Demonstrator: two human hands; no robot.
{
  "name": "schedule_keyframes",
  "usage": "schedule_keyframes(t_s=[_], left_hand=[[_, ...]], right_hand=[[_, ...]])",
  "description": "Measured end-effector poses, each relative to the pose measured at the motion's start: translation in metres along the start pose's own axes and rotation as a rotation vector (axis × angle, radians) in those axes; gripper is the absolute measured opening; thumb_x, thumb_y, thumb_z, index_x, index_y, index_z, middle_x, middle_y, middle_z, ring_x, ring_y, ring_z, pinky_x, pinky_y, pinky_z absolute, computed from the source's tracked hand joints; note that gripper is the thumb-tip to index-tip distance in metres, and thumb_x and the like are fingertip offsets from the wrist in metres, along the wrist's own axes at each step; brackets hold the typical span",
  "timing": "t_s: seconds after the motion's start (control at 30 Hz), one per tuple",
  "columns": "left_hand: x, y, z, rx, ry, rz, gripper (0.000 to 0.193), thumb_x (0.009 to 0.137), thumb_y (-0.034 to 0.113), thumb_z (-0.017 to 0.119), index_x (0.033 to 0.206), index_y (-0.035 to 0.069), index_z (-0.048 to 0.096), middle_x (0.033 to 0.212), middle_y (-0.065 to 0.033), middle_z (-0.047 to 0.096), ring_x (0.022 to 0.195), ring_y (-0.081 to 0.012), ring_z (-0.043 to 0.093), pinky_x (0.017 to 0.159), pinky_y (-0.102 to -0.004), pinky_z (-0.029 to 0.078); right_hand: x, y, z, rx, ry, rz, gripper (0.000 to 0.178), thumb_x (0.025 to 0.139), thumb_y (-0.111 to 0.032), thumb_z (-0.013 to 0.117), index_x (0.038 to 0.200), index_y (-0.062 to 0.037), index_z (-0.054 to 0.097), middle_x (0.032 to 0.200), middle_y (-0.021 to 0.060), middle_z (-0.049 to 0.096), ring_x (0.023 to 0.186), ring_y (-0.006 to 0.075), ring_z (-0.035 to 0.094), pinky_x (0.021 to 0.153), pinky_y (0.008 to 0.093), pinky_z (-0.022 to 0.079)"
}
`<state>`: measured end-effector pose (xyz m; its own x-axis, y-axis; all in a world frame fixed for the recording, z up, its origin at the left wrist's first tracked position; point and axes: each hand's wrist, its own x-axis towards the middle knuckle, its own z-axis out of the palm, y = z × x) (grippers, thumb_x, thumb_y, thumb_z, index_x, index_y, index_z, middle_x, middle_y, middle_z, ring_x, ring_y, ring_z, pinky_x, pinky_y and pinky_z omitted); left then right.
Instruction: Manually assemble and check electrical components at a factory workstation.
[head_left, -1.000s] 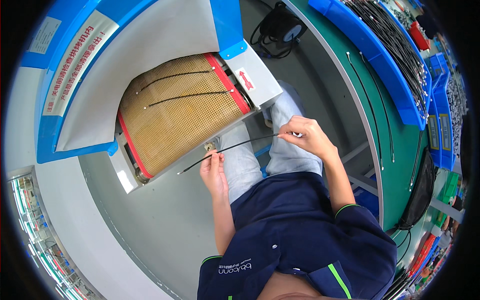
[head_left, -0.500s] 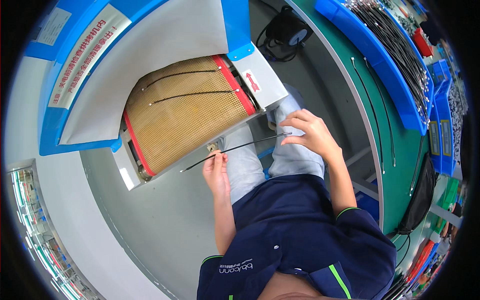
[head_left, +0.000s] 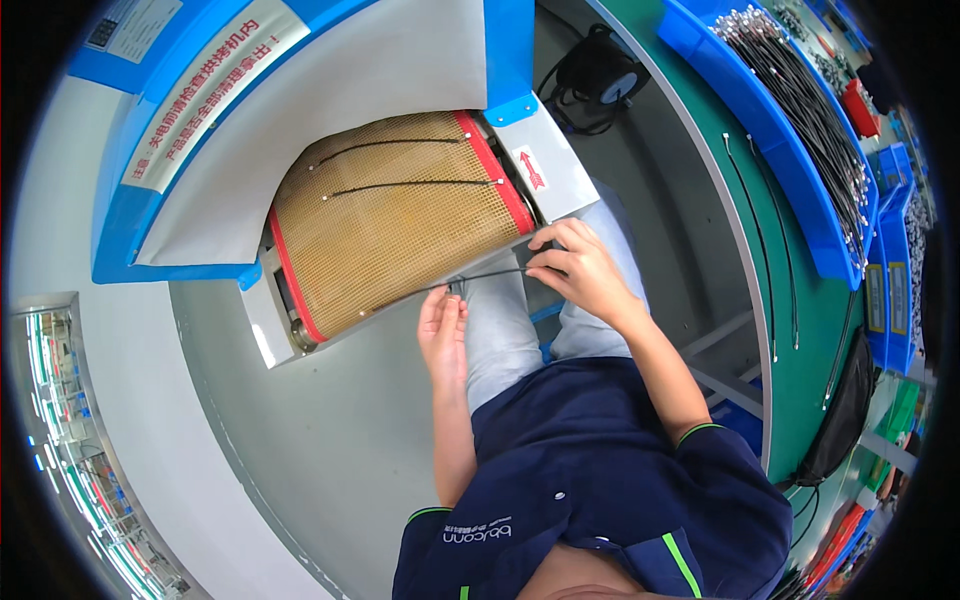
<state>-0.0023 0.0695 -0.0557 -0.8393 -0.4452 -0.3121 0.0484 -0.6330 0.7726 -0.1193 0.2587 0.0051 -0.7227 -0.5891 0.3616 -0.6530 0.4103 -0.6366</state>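
A thin black cable (head_left: 490, 273) with small pale ends is stretched between my two hands, just in front of the conveyor belt's near edge. My left hand (head_left: 443, 325) pinches it along its length, and its left end reaches over the near edge of the belt. My right hand (head_left: 585, 272) has thumb and fingers closed on the cable close to its right end, which the fingers hide. On the tan mesh conveyor belt (head_left: 400, 235) with red borders lie two similar cables, a farther cable (head_left: 385, 144) and a nearer cable (head_left: 412, 185), roughly side by side.
The blue machine housing (head_left: 120, 235) arches over the belt's far side. At right, a green worktable (head_left: 740, 220) carries several loose cables and a blue bin (head_left: 690, 45) full of cables. A black cable reel (head_left: 600, 75) sits on the floor beyond the belt.
My right hand has closed on the cable's right end, where its fingers were spread before. Both hands have brought the cable closer to the belt. The whole view has shifted slightly.
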Motion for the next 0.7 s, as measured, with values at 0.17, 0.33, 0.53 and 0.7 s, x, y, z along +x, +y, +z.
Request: schedule_keyframes(t_s=[0.17,0.33,0.53,0.7], left_hand=[[-0.009,-0.004,0.003,0.043,-0.024,-0.084,0.028,0.086,0.001,0.057,0.114,0.001,0.053,0.095,-0.0056,0.060,0.083,-0.0114,0.058,0.076,-0.0225,0.049],[-0.015,-0.013,0.000,0.092,-0.034,-0.148,0.027,0.085,0.001,0.058,0.112,0.001,0.053,0.095,-0.0054,0.059,0.085,-0.0113,0.058,0.078,-0.0231,0.049],[-0.018,-0.016,-0.001,0.130,-0.039,-0.176,0.025,0.086,0.001,0.057,0.111,0.001,0.053,0.095,-0.0054,0.059,0.085,-0.0116,0.058,0.079,-0.0238,0.049],[-0.019,-0.019,0.002,0.138,-0.058,-0.181,0.025,0.086,0.001,0.057,0.110,0.001,0.054,0.096,-0.0055,0.059,0.086,-0.0118,0.058,0.079,-0.0236,0.049]], right_hand=[[0.029,0.008,0.032,-0.002,0.071,0.007,0.010,0.067,-0.010,0.071,0.074,-0.0056,0.065,0.091,0.0021,0.057,0.092,0.0220,0.052,0.082,0.0340,0.042],[0.054,0.020,0.066,-0.027,0.132,0.006,0.008,0.067,-0.010,0.070,0.072,-0.0054,0.066,0.088,0.0028,0.056,0.088,0.0224,0.052,0.080,0.0345,0.042],[0.061,0.028,0.081,-0.065,0.130,0.066,0.010,0.066,-0.011,0.071,0.073,-0.0057,0.066,0.090,0.0035,0.056,0.089,0.0232,0.051,0.081,0.0340,0.042],[0.054,0.030,0.063,-0.123,0.186,0.069,0.016,0.067,-0.013,0.071,0.080,-0.0056,0.066,0.094,0.0049,0.056,0.090,0.0250,0.051,0.082,0.0346,0.042]])
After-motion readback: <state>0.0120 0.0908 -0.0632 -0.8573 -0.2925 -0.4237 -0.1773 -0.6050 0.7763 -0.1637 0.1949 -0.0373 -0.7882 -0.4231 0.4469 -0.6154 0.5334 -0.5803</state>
